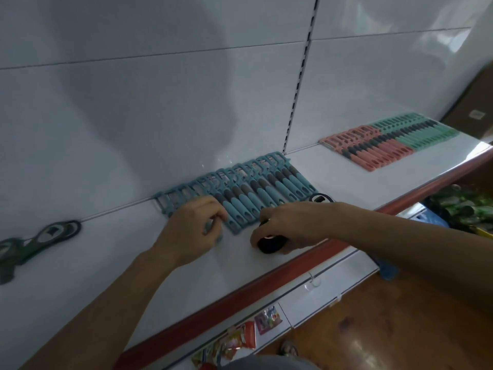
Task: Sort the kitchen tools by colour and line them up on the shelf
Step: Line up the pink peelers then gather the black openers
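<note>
A row of several blue peelers [256,188] with grey grips lies side by side on the white shelf [186,268], heads toward the back wall. My left hand [192,228] rests on the left end of that row, fingers curled on a blue peeler handle. Just right of it, my right hand [288,225] grips a small black round object [269,243] on the shelf. Farther right lie a pink row of peelers [368,149] and a mint green row of peelers [418,132]. A dark green tool [34,243] lies at the far left.
The shelf has a red front edge [266,279] and a white back wall with a slotted upright [298,84]. A black round item [321,198] sits at the blue row's right end. Colourful packets [240,340] lie on a lower shelf; green goods [464,206] sit at right above the wooden floor.
</note>
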